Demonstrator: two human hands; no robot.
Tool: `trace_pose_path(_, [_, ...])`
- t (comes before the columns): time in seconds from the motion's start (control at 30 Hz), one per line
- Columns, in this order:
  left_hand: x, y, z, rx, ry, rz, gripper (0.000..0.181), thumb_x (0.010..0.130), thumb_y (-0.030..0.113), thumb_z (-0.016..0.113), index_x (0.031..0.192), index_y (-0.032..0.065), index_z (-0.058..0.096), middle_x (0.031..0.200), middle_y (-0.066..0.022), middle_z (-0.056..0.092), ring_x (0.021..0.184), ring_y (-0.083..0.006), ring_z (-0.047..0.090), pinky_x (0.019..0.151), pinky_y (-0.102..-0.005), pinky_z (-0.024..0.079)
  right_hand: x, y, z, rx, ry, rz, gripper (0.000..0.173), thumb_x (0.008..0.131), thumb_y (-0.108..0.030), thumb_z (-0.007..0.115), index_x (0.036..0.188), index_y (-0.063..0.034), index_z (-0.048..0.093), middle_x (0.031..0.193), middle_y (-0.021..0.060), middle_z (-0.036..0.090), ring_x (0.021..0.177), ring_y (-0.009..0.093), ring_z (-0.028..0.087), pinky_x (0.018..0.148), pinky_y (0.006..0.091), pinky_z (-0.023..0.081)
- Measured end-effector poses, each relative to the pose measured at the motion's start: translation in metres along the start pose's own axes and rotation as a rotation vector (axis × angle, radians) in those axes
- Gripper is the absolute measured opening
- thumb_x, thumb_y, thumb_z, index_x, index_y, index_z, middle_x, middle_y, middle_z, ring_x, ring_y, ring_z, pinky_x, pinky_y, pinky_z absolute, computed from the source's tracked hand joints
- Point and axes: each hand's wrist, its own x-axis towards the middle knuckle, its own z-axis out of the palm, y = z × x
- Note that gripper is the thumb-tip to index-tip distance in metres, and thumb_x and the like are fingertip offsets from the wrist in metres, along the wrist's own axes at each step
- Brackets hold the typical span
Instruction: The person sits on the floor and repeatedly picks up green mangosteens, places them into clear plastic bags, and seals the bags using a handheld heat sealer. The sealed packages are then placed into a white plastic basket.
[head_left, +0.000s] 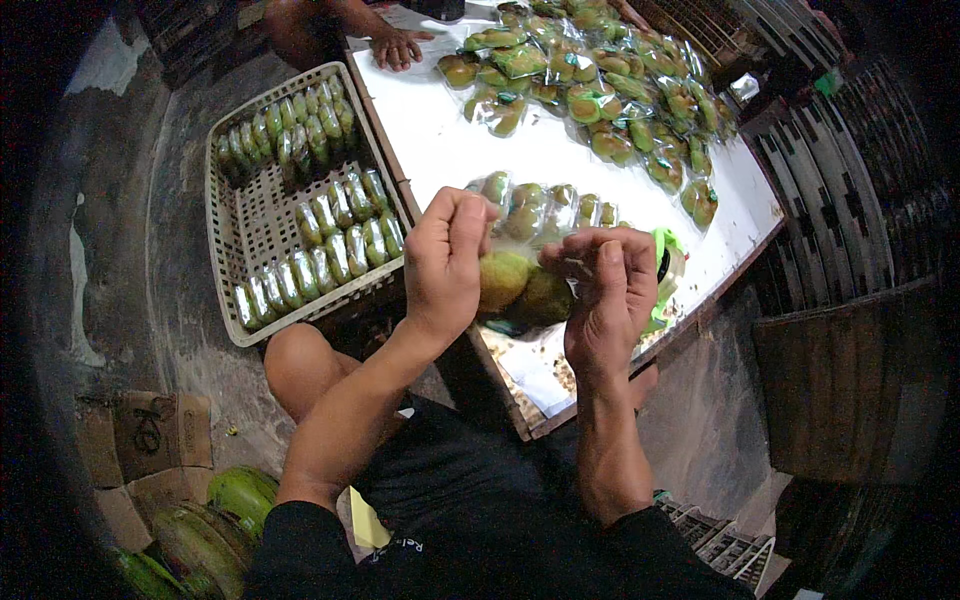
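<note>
Both my hands grip the top of a clear plastic bag (523, 328) of green-brown fruit (504, 279), held up over the near end of a white-topped table (450, 142). My left hand (448, 259) pinches one side of the film between thumb and fingers. On the other side, my right hand (609, 289) has its fingers curled around the film's edge. Just beyond them, a short row of filled clear bags (527, 210) lies on the table. A bright green tool (660, 319), perhaps a tape dispenser, is partly hidden behind my right hand.
A pale perforated plastic crate (259, 214) with rows of bagged fruit stands left of the table. Many more bags (600, 97) are heaped at the far side. Another person's hand (396, 49) rests on the far left corner. Stacked crates (832, 195) stand right; large green fruits (199, 536) lie lower left.
</note>
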Motion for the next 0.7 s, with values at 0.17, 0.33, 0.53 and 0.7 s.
trace_pose_path(0.17, [0.0,0.003,0.003,0.011,-0.09,-0.09,0.028,0.099,0.026,0.052,0.086,0.0011,0.058,0.063,0.0023,0.05,0.057,-0.0053,0.044,0.053,-0.0225,0.037,0.0,-0.003,-0.01,0.04,-0.064,0.052,0.016,0.102,-0.02,0.044,0.1,-0.0049,0.048,0.09,0.0138,0.066,0.081,0.023,0.067,0.077,0.0369,0.055])
trace_pose_path(0.33, [-0.02,-0.011,0.022,0.115,0.138,0.482,0.03,0.095,0.014,0.057,0.119,0.0012,0.044,0.106,-0.0133,0.056,0.096,-0.0173,0.053,0.084,-0.0336,0.044,-0.002,-0.012,-0.011,-0.045,-0.069,0.111,0.015,0.103,-0.02,0.041,0.099,-0.0061,0.047,0.088,0.0152,0.068,0.083,0.022,0.066,0.077,0.0336,0.053])
trace_pose_path(0.53, [-0.028,0.023,0.027,0.124,-0.205,-0.036,0.023,0.095,0.015,0.059,0.098,-0.007,0.066,0.084,-0.0147,0.07,0.077,-0.0167,0.066,0.075,-0.0268,0.052,0.008,-0.01,-0.02,-0.369,-0.044,0.009,0.028,0.094,-0.008,0.054,0.121,-0.0011,0.057,0.108,0.0111,0.067,0.098,0.02,0.063,0.088,0.0325,0.048])
trace_pose_path(0.7, [-0.023,-0.002,0.037,-0.302,-0.041,-0.3,0.022,0.097,0.015,0.056,0.102,-0.0051,0.063,0.093,-0.0095,0.068,0.085,-0.0178,0.067,0.078,-0.0284,0.052,-0.025,0.012,-0.028,-1.097,-0.084,-0.491,0.067,0.093,-0.035,0.058,0.14,0.0073,0.036,0.138,0.018,0.051,0.128,0.034,0.048,0.106,0.05,0.035])
